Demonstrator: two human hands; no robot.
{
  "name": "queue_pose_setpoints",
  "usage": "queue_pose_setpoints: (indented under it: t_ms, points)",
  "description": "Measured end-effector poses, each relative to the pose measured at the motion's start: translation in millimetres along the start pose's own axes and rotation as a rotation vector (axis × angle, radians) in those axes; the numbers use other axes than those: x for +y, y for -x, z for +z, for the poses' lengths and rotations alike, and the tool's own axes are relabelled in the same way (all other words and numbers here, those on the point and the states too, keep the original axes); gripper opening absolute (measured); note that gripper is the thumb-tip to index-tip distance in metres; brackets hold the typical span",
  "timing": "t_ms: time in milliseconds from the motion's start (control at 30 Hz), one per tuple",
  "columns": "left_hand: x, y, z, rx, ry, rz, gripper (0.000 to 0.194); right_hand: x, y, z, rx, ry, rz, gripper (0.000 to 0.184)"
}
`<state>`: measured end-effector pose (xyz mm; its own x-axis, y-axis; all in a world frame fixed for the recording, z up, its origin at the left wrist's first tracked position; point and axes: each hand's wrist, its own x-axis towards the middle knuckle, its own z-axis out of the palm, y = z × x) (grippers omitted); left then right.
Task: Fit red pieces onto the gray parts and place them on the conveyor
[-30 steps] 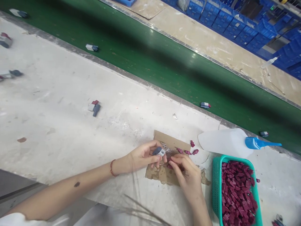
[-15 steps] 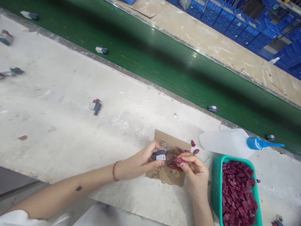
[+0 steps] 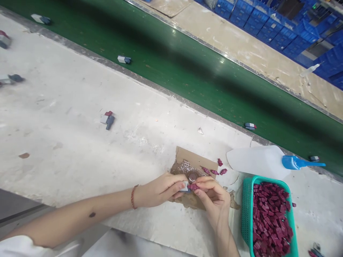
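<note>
Over the stained cardboard piece (image 3: 197, 155), my two hands meet. My left hand (image 3: 164, 189) is closed on a small grey-and-white plastic part (image 3: 184, 186), mostly covered by the fingers. Between the thumb and fingertips of my right hand (image 3: 213, 198) is a small maroon piece (image 3: 193, 186), which is up against the white end of that part. A round dark cap (image 3: 192, 177) lies on the cardboard just behind the fingers. Several loose maroon pieces (image 3: 214, 172) lie at the cardboard's right edge and beside it.
A green basket (image 3: 247, 214) full of maroon pieces stands at right. Behind it lies a white bottle (image 3: 255, 161) with a blue nozzle. A green conveyor belt (image 3: 171, 64) carries several small parts. An assembled part (image 3: 108, 119) lies on the white table (image 3: 66, 142).
My hands have come together, bringing the maroon piece against the grey-and-white part. Parts on the belt have shifted right.
</note>
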<state>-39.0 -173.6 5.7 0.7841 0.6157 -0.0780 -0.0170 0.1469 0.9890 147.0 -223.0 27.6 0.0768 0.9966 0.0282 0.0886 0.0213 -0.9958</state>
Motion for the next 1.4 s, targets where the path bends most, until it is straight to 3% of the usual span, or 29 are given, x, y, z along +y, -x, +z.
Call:
queue_pose_setpoints:
  t_ms: [433, 600, 767, 1067, 1200, 1300, 1400]
  points:
    - [5, -2, 1.0, 0.035, -0.245, 0.025, 0.047, -3, 3, 0, -0.064, 0.131, 0.017, 0.012]
    - [9, -2, -3.2, -0.057, -0.241, -0.026, 0.039, -4, 0, -4, -0.105, 0.098, 0.106, 0.014]
    - [6, 0, -3.1, -0.089, -0.32, -0.015, 0.03, -9, 0, -7, -0.128, 0.203, 0.02, 0.022]
    - [3, 3, 1.5, -0.08, -0.386, 0.02, 0.029, -19, 5, -6, -0.171, 0.303, 0.009, 0.015]
    - [4, 5, -4.5, 0.004, -0.41, 0.01, 0.028, -41, 11, -41, -0.12, 0.486, -0.088, 0.014]
    - [10, 3, -13.2, 0.202, -0.411, -0.061, 0.025, -46, 19, -92, 0.09, 0.828, -0.043, 0.015]
    - [17, -6, -23.8, 0.342, -0.395, -0.066, 0.022, -31, 21, -140, 0.147, 1.172, 0.014, 0.022]
